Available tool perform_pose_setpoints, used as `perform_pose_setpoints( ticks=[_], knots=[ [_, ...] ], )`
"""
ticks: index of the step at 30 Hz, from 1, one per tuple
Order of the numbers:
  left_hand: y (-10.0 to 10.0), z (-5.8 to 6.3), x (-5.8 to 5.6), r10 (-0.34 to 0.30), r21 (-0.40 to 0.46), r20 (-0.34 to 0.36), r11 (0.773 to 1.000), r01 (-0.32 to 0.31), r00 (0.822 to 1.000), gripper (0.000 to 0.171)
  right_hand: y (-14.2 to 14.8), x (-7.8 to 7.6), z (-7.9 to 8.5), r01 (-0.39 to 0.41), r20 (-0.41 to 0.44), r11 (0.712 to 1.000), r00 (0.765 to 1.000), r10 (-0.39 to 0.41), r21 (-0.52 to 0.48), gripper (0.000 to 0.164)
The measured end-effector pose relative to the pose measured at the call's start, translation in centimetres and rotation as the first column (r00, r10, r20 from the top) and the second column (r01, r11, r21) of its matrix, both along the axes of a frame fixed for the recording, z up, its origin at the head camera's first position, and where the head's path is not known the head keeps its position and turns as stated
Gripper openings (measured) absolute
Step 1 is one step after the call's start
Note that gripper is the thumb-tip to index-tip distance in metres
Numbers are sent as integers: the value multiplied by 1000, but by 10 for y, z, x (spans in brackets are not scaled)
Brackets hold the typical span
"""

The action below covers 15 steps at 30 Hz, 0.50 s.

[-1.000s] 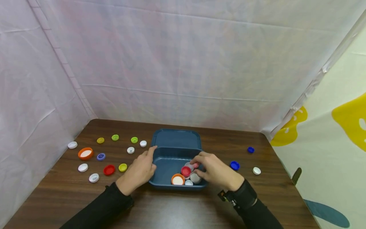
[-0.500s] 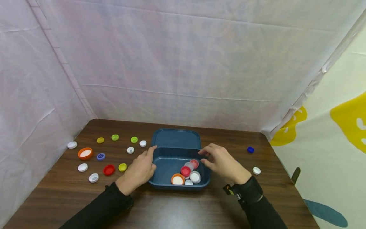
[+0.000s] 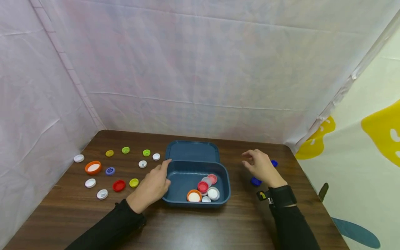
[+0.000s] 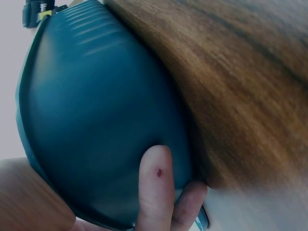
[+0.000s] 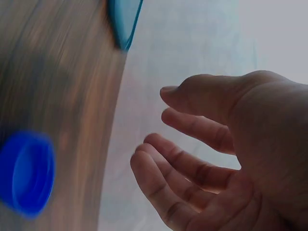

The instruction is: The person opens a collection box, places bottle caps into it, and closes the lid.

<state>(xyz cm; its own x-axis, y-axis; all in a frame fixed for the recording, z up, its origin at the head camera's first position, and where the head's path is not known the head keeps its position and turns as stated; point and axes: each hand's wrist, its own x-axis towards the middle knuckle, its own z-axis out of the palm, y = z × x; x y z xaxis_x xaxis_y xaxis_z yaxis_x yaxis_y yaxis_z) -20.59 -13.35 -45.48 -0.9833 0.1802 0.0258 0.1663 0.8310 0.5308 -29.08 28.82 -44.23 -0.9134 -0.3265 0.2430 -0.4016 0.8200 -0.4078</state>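
A dark blue plastic box [image 3: 181, 178] sits on the table, its flat lid [image 3: 192, 151] lying behind it. My left hand [image 3: 152, 185] grips the box's left wall; in the left wrist view, fingers [image 4: 156, 192] lie against the outer wall. Inside, toward the right, lie a red bottle cap [image 3: 202, 187], a pinkish cap [image 3: 212, 178], a clear one, an orange-rimmed one [image 3: 194, 197] and white ones [image 3: 213, 193]. My right hand [image 3: 264, 168] hovers right of the box, fingers loosely bent, holding nothing. Below it is a blue cap [image 3: 256, 181]; another blue cap [image 3: 274, 163] is just beyond.
Several caps are scattered left of the box, among them an orange one [image 3: 93, 167], a red one [image 3: 119, 185], a yellow one [image 3: 134, 182] and a green one [image 3: 125, 150]. White cloth [image 3: 200, 80] hangs behind the wooden table [image 3: 187, 229].
My right hand has left the pinkish cap in the box and moved right, over the blue caps; it now hides the white cap there. My left hand stays on the box.
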Motion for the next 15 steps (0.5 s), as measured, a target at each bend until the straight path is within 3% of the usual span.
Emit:
perform_pose_setpoints(
  ticks=[10, 15],
  knots=[
    [0, 1, 0, 6, 0, 0, 1000, -6, 1000, 74, 48, -20, -20, 167, -20, 985, 986, -167, 28, 38],
    [1, 1, 0, 13, -6, 10, 1000, -13, 1000, 74, 65, -25, -28, 224, 11, 972, 974, -226, 69, 44]
  ],
)
